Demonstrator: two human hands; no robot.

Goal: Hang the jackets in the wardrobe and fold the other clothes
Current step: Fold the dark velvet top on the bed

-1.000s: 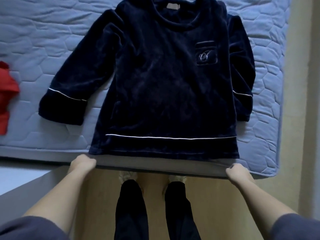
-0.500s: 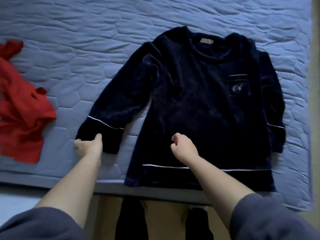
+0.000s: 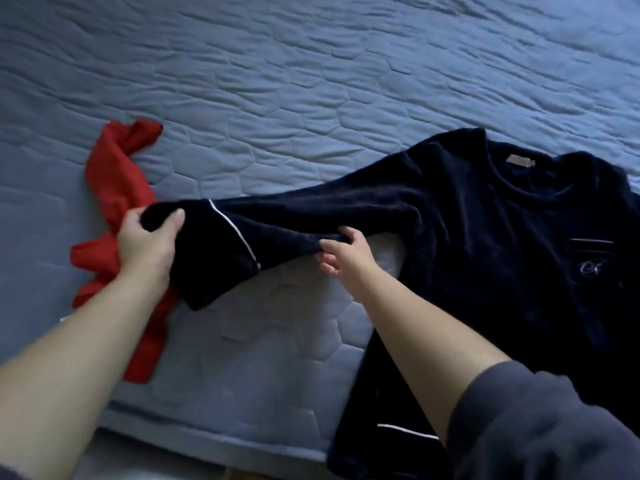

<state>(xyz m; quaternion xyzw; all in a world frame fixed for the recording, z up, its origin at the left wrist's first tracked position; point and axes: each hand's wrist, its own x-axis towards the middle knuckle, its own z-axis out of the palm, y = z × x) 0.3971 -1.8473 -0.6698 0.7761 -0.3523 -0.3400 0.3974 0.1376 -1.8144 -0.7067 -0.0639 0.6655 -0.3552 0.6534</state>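
Note:
A dark navy velvet top [image 3: 491, 244] with white piping and a chest pocket lies face up on the blue quilted mattress [image 3: 311, 81], at the right. Its left sleeve [image 3: 311, 216] is pulled out sideways and lifted off the bed. My left hand [image 3: 147, 242] grips the cuff end of that sleeve. My right hand [image 3: 343, 252] pinches the sleeve's lower edge near the middle, thumb on top, other fingers loose below.
A crumpled red garment [image 3: 114, 188] lies on the mattress at the left, partly under my left forearm. The mattress's front edge [image 3: 207, 434] runs along the bottom. Blue quilted mattress fills the view behind the clothes.
My left hand has taken the cuff and pulled the sleeve out to the left and up. My right hand left the top's body and now pinches the sleeve. The view shifted left.

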